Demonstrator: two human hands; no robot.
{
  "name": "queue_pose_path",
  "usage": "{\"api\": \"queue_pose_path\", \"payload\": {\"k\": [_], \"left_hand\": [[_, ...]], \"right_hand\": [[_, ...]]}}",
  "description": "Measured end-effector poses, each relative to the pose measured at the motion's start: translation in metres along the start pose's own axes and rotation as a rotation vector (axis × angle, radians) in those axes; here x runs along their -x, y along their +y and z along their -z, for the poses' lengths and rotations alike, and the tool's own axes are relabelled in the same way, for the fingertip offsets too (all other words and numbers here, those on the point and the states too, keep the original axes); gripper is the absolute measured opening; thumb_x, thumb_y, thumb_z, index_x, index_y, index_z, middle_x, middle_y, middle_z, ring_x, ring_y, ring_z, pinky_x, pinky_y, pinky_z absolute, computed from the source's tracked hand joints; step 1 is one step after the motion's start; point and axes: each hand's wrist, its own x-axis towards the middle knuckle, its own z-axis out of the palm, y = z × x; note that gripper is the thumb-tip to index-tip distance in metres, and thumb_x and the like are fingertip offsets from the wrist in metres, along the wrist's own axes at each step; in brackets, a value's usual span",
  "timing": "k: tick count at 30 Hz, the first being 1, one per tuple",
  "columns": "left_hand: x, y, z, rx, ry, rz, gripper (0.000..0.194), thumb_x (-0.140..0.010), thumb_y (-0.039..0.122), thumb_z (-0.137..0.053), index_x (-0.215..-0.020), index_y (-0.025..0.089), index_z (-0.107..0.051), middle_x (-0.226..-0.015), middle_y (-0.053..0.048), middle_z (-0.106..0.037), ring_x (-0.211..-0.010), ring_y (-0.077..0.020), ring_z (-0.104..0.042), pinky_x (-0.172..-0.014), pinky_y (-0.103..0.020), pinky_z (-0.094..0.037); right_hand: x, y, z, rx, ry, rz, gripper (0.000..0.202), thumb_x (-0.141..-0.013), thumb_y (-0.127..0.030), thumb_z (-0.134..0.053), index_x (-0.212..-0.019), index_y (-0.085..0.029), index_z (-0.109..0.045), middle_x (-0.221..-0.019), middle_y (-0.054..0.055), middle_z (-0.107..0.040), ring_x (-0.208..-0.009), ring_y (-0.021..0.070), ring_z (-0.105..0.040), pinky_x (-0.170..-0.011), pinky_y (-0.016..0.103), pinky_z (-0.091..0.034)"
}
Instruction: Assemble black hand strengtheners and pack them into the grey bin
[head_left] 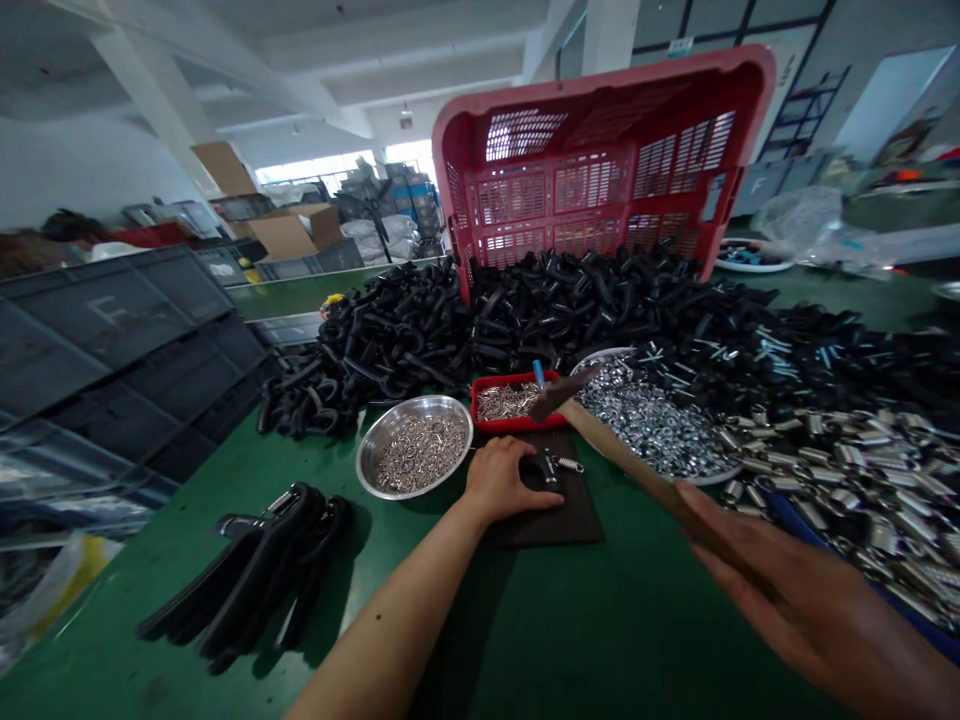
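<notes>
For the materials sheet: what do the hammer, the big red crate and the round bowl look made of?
Hammer: handle probably wood, matte tan; head dark, perhaps steel, but too blurred to confirm.
Big red crate: most likely molded plastic, satin finish, judging by the uniform color, rounded rim and slotted walls.
Round bowl: looks like thin polished metal, possibly stainless steel; silvery, reflective rim.

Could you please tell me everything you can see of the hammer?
The hammer has a long, light-brown handle, apparently wooden, and a dark, narrow head that looks metal. The right hand grips the handle; it is held up at a slant, its head appearing in front of the red tray. Blur hides finer detail.
</notes>
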Motion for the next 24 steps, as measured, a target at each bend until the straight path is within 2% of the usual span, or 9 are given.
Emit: {"api": "queue_pose_path", "payload": {"k": [2,6,8,13,15,18,21,23,24], "left_hand": [[0.0,0.0,-0.001,-0.007,0.001,0.005,0.071,-0.048,0.073,-0.057,-0.098,0.022,-0.057,-0.096,-0.004,-0.057,-0.092,-0.0242,-0.051,-0.077,-0.035,-0.042],[0.0,0.0,-0.001,-0.015,-0.006,0.01,0.072,-0.047,0.073,-0.057,-0.098,0.021,-0.057,-0.095,-0.005,-0.058,-0.091,-0.0246,-0.051,-0.076,-0.035,-0.042],[0.0,0.0,-0.001,-0.011,0.003,0.006,0.072,-0.047,0.073,-0.057,-0.098,0.022,-0.057,-0.095,-0.005,-0.057,-0.091,-0.0248,-0.051,-0.076,-0.035,-0.042],[0.0,0.0,-0.001,0.0,-0.009,0.001,0.073,-0.046,0.074,-0.056,-0.097,0.022,-0.056,-0.094,-0.005,-0.057,-0.091,-0.0253,-0.051,-0.076,-0.036,-0.042],[0.0,0.0,-0.001,-0.004,-0.012,0.003,0.072,-0.047,0.074,-0.057,-0.097,0.022,-0.056,-0.095,-0.005,-0.057,-0.092,-0.0254,-0.052,-0.076,-0.036,-0.043],[0.0,0.001,0.0,-0.009,-0.018,0.021,0.071,-0.047,0.073,-0.058,-0.096,0.021,-0.056,-0.096,-0.005,-0.057,-0.092,-0.0251,-0.052,-0.076,-0.036,-0.043],[0.0,0.002,0.001,-0.012,-0.028,0.021,0.072,-0.047,0.073,-0.058,-0.097,0.022,-0.056,-0.096,-0.005,-0.057,-0.092,-0.0256,-0.052,-0.077,-0.037,-0.043],[0.001,0.003,0.001,-0.015,-0.019,0.001,0.072,-0.048,0.073,-0.057,-0.098,0.022,-0.055,-0.097,-0.006,-0.057,-0.094,-0.0265,-0.051,-0.078,-0.038,-0.042],[0.002,0.004,0.001,-0.013,-0.013,-0.003,0.071,-0.048,0.072,-0.058,-0.099,0.022,-0.055,-0.098,-0.006,-0.057,-0.095,-0.0268,-0.051,-0.079,-0.039,-0.042]], "right_hand": [[-0.001,-0.001,-0.003,0.023,0.045,0.002,0.062,-0.083,-0.019,-0.04,-0.14,-0.025,-0.015,-0.118,0.008,-0.056,-0.093,0.0212,-0.061,-0.074,0.028,-0.053],[0.002,0.011,-0.016,-0.036,-0.147,0.007,0.057,-0.084,-0.017,-0.039,-0.138,-0.026,-0.022,-0.109,0.006,-0.062,-0.089,0.0187,-0.063,-0.073,0.028,-0.054],[0.002,0.016,-0.016,-0.062,-0.171,-0.017,0.056,-0.084,-0.019,-0.041,-0.137,-0.025,-0.025,-0.112,0.006,-0.06,-0.093,0.0188,-0.061,-0.077,0.028,-0.053],[0.0,0.012,-0.004,-0.057,0.04,-0.056,0.06,-0.082,-0.023,-0.046,-0.138,-0.025,-0.023,-0.124,0.006,-0.051,-0.101,0.0219,-0.057,-0.083,0.031,-0.05],[0.0,0.009,-0.005,-0.064,0.06,-0.048,0.061,-0.082,-0.022,-0.045,-0.138,-0.025,-0.023,-0.124,0.008,-0.051,-0.101,0.0233,-0.057,-0.082,0.032,-0.05],[0.0,0.011,-0.013,-0.155,-0.096,-0.044,0.056,-0.081,-0.02,-0.043,-0.135,-0.026,-0.03,-0.116,0.008,-0.058,-0.096,0.0228,-0.06,-0.076,0.033,-0.053],[0.0,0.018,-0.018,-0.286,-0.22,-0.183,0.052,-0.081,-0.027,-0.046,-0.132,-0.025,-0.037,-0.106,0.008,-0.063,-0.087,0.0224,-0.063,-0.071,0.034,-0.054],[-0.002,0.025,-0.017,-0.401,-0.247,-0.394,0.057,-0.08,-0.039,-0.047,-0.133,-0.022,-0.034,-0.081,0.007,-0.069,-0.065,0.0209,-0.065,-0.055,0.032,-0.054],[-0.004,0.032,-0.016,-0.468,-0.251,-0.506,0.063,-0.079,-0.045,-0.046,-0.135,-0.02,-0.031,-0.065,0.004,-0.067,-0.052,0.0197,-0.062,-0.046,0.031,-0.052]]}}
